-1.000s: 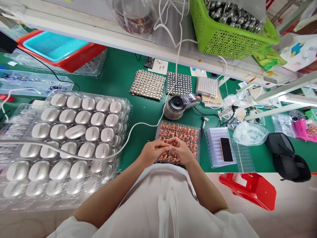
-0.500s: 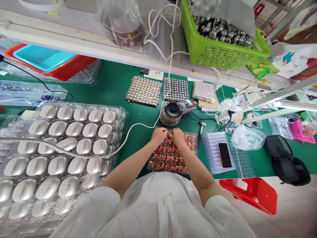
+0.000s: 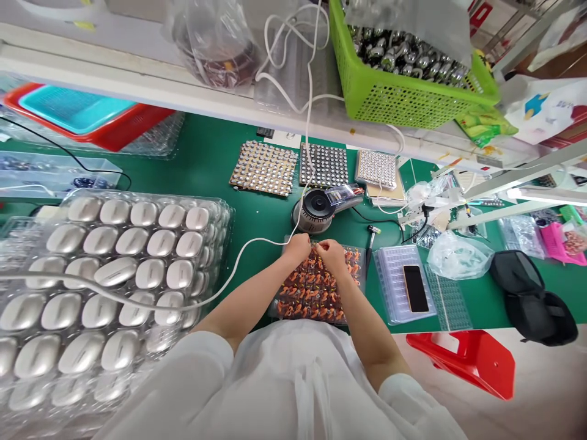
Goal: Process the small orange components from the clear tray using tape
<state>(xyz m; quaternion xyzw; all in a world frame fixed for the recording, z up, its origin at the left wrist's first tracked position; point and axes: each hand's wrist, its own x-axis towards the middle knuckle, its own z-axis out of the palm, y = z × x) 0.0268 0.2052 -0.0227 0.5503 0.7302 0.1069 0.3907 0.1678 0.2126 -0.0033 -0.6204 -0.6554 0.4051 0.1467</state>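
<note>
**Two hands meet over a tray of orange pieces on a green table**

We have our left hand [image 3: 299,247] and right hand [image 3: 332,253] close together above the far part of the tray of orange pieces [image 3: 308,296], which lies at the near edge of the green table [image 3: 202,160]. Both hands are narrow, fingers curled in and fingertips drawn together; whether a small piece sits between them, we cannot tell.

Just beyond the tray stands a round device [image 3: 315,206] with a black top, and past it lie two boards of small silver parts. A hammer [image 3: 369,245] lies to the right of our tray, then a phone [image 3: 416,289] on clear plastic trays [image 3: 393,293], a plastic bag [image 3: 460,256] and an open black case [image 3: 518,275].

On our left, silver cases [image 3: 132,242] fill stacked clear trays, and a white cord [image 3: 254,242] runs over them — across the table and up to the white shelf [image 3: 183,98]. A green basket [image 3: 413,101] of shiny metal parts sits on that shelf. Beyond the table's near edge, a red stool [image 3: 481,362] stands on the pale floor [image 3: 449,403].
</note>
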